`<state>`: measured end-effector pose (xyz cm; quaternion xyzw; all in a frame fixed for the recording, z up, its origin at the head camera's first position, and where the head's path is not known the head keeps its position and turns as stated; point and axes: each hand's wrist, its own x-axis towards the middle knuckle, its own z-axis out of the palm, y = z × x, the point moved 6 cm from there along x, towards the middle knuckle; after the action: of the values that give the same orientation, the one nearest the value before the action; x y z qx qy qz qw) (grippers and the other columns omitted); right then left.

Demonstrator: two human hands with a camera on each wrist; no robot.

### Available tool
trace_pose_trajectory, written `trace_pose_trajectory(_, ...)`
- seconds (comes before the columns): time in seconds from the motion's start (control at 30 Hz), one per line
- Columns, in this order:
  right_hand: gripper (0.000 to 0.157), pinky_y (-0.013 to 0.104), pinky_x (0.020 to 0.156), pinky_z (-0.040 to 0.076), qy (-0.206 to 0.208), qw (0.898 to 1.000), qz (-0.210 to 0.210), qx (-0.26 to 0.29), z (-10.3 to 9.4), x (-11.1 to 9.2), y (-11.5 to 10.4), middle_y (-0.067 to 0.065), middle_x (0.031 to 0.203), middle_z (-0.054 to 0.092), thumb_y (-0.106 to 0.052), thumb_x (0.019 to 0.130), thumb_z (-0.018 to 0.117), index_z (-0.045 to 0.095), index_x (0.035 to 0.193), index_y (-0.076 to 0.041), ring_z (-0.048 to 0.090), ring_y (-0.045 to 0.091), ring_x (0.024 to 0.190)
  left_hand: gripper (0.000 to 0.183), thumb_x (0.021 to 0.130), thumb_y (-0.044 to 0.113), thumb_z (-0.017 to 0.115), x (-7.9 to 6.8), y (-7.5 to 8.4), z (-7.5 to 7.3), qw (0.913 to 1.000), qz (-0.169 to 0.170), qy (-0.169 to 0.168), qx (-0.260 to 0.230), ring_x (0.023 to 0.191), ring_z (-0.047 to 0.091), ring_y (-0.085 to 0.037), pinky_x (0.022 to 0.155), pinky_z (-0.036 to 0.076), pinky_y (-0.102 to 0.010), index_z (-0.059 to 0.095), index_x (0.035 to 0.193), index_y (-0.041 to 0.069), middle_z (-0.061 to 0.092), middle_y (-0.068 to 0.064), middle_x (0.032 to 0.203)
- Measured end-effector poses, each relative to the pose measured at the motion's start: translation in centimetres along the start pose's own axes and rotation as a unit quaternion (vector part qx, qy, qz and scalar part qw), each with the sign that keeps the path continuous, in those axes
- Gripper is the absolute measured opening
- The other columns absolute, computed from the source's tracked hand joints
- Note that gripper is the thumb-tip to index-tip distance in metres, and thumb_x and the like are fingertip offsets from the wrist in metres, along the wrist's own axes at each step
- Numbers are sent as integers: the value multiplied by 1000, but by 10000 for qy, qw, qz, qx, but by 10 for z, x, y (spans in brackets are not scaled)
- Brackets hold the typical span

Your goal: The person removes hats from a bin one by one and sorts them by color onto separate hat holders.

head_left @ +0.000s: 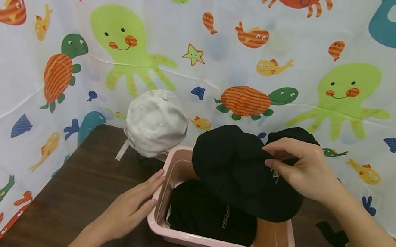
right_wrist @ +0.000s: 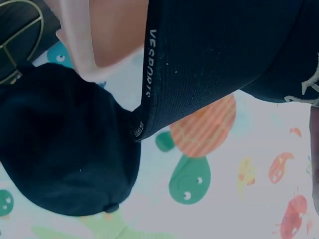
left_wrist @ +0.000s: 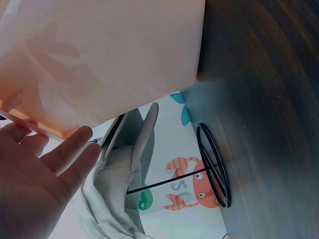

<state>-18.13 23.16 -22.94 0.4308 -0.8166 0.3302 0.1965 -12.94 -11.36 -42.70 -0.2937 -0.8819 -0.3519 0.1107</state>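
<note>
My right hand (head_left: 302,167) pinches a black cap (head_left: 231,168) between thumb and fingers, over a pink plastic basin (head_left: 217,245). Pale lettering shows beside the fingertips; in the right wrist view, the cap's stitched brim (right_wrist: 209,59) carries small white letters. Inside the basin lies another black cap (head_left: 203,211) with lettering on it, partly hidden beneath the held one. My left hand (head_left: 129,206) rests on the basin's left rim, its fingers straight. Behind the right hand is a further black cap (head_left: 292,135), seen whole in the right wrist view.
At the back left a white cap (head_left: 156,123) sits on a black wire stand (left_wrist: 212,164). Another wire stand base (right_wrist: 25,35) appears in the right wrist view. Everything stands on a dark wooden table (head_left: 94,176), against a sea-animal curtain (head_left: 205,81).
</note>
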Motion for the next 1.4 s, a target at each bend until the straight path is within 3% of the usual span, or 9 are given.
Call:
trace_pose_trajectory(0.47, 48, 10, 76, 53, 487, 9984, 161, -252, -30, -1, 2, 3, 95, 76, 27, 63, 82, 78, 103, 1, 67, 0, 81, 55, 108, 19, 56, 0, -1, -1, 10000, 1, 22, -27, 152, 38, -20, 120, 16, -12, 43, 161, 13, 31, 2, 171)
trace_pose_trajectory(1.03, 42, 6, 79, 51, 774, 9903, 742, -882, -65, -3, 12, -14, 96, 73, 28, 68, 80, 79, 101, 3, 66, -7, 84, 55, 108, 17, 56, 0, -1, -1, 10000, 36, 56, -69, 153, 37, -19, 120, 16, -12, 43, 161, 13, 31, 1, 171)
trace_pose_trajectory(1.4, 35, 1, 80, 46, 967, 9731, 1378, -1574, -88, -9, 33, -33, 97, 64, 22, 76, 79, 79, 103, 1, 60, -16, 86, 54, 109, 19, 55, 0, 0, 0, 10000, -19, -8, -70, 153, 36, -18, 120, 16, -13, 43, 161, 12, 31, 1, 171)
